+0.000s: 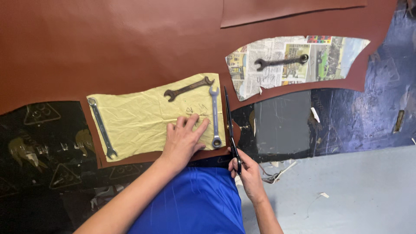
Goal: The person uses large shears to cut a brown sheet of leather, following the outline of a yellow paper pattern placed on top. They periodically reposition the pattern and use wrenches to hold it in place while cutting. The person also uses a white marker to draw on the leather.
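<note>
the large reddish-brown leather sheet (108, 43) lies spread ahead of both hands, with a crumpled pale yellow paper pattern (143, 119) on its near edge. my left hand (184, 138) rests flat, fingers spread, on the pattern's near right corner. my right hand (248, 171) is clamped on the handles of long black scissors (229, 125), blades running forward along the pattern's right edge. i judge the cut along that edge is in hand; the next move calls for steady pressure on the paper. three spanners (214, 117) weigh the pattern down beyond my left hand.
</note>
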